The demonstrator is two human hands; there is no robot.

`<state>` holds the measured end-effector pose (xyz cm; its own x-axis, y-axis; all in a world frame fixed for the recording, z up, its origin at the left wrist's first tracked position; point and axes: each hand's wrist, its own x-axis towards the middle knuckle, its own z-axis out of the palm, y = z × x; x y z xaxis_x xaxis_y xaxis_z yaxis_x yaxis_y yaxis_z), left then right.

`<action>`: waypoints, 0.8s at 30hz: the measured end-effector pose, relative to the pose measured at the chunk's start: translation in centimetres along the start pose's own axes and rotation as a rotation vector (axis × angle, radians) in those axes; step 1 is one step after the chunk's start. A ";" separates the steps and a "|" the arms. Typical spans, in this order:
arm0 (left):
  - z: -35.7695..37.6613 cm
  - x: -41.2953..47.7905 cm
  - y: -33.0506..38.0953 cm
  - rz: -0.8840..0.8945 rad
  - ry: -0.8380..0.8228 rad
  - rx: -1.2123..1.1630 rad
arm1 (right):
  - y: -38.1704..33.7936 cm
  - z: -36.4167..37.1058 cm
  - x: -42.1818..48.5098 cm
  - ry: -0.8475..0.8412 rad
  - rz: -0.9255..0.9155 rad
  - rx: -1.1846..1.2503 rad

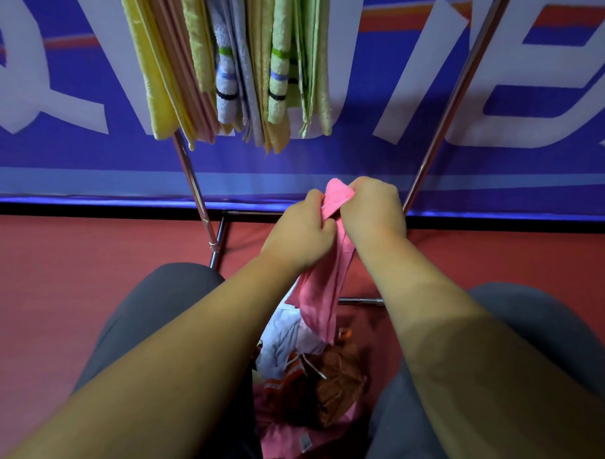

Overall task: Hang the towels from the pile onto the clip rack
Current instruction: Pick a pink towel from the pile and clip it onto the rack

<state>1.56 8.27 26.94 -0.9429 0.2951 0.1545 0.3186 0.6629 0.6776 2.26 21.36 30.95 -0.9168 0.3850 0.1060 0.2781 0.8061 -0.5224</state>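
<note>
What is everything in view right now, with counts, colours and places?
pink towel: one, pink, held above the pile
hanging towels: several, yellow, pink, green, striped white, top centre
rack poles: two slanted, silver, either side of the hands
pile: one, white, orange-brown and pink cloth, floor between legs
banner: one, blue, white letters, behind rack
floor: red, underfoot
legs: two, grey trousers, bottom
left hand: grips pink towel
right hand: grips pink towel's top
</note>
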 end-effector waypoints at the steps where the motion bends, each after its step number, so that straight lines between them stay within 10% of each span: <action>1: 0.0 0.0 0.0 0.009 0.032 0.018 | 0.0 0.1 0.0 -0.006 -0.008 -0.014; 24: -4.9 -0.4 1.8 0.011 0.204 0.458 | -1.1 -0.5 -1.1 0.082 -0.171 0.267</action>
<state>2.07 5.96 31.60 -0.9244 0.1938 0.3286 0.2960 0.9078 0.2971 3.11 20.23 31.85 -0.9145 0.2980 0.2736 0.0272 0.7199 -0.6935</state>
